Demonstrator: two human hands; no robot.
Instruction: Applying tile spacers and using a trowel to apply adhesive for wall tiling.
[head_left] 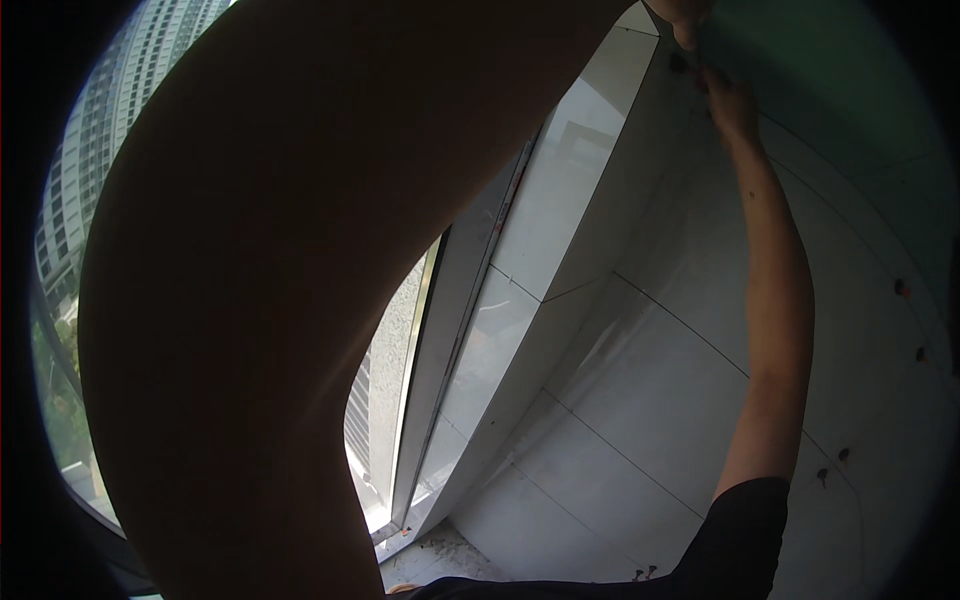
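My left arm (260, 250) is a big dark shape across the left and middle, very close. It reaches to the top edge, where my left hand (686, 18) is partly cut off, one digit pointing down; its grip is hidden. My right hand (735, 108) is raised just below it, close to the tiled wall (650, 350). Its fingers are closed around something small and reddish that I cannot make out. Right beside those fingertips, a small dark tile clip (678, 62) sticks out near the corner of the wall and the window ledge.
A pale tiled ledge (590, 130) runs along the window frame (425, 330). Other dark and orange tile clips (903, 289) stand out from joints to the right and below. Rubble lies on the floor (445, 555) at the bottom. Tall buildings (140, 80) show outside.
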